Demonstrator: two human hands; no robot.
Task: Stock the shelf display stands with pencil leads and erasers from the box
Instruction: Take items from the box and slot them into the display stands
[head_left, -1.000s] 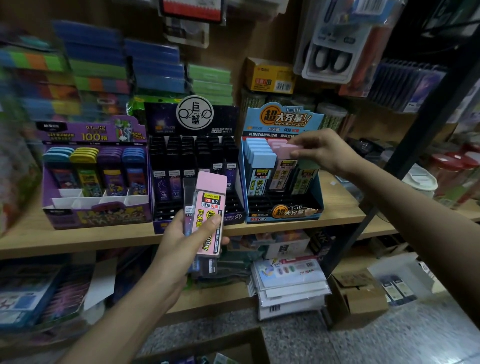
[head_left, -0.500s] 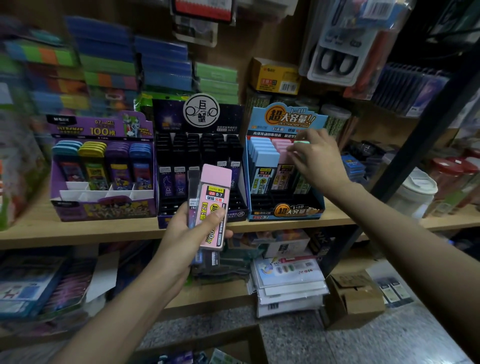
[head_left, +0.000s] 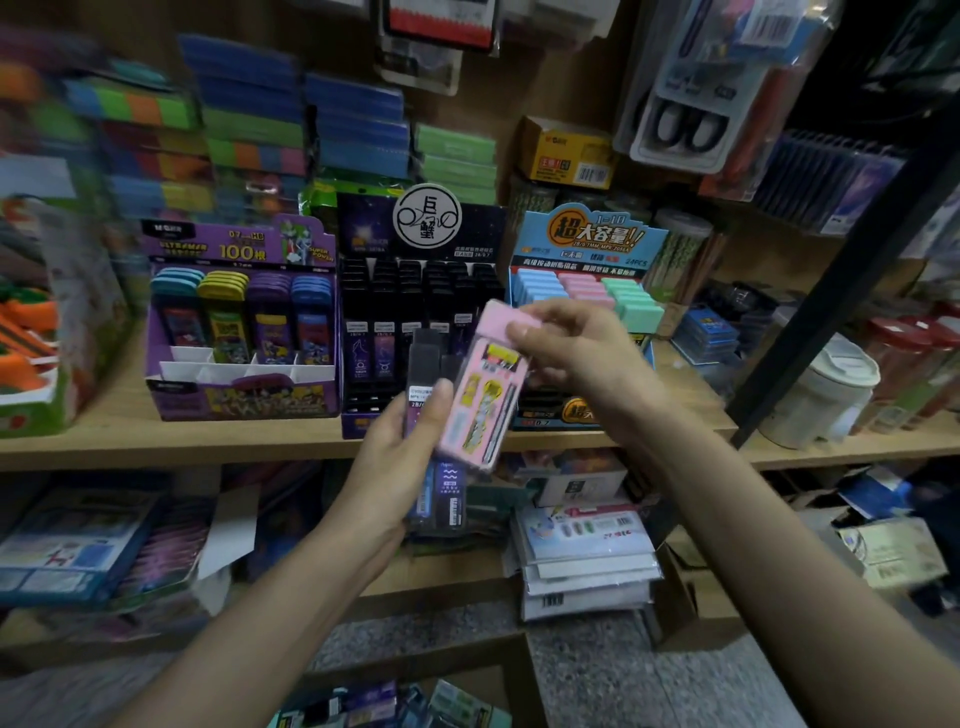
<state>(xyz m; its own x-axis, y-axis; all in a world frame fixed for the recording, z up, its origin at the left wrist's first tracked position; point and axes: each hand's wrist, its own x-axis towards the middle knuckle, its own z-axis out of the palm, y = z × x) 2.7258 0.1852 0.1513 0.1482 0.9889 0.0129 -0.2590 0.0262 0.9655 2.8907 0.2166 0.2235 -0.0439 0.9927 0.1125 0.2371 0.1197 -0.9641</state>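
My left hand (head_left: 400, 447) grips a small bundle of lead cases in front of the shelf: a pink-capped case (head_left: 480, 395) on top and dark purple cases (head_left: 434, 415) behind it. My right hand (head_left: 576, 358) pinches the pink cap at the top of that pink case. Behind the hands stand three display stands on the wooden shelf (head_left: 156, 436): a purple stand (head_left: 239, 322) at left, a black stand (head_left: 415, 275) in the middle, and a blue stand (head_left: 587, 249) at right with blue, pink and green capped cases.
Stacks of coloured packs fill the back of the shelf. A white lidded cup (head_left: 826, 395) and red-lidded jars (head_left: 919, 364) stand right of a dark upright post (head_left: 831, 312). Paper packets (head_left: 582, 561) lie on the lower shelf. A cardboard box (head_left: 405, 701) with more cases shows at bottom.
My right hand left the blue stand and came back to the bundle, where it now pinches the pink case. My left hand tilted the bundle to the right.
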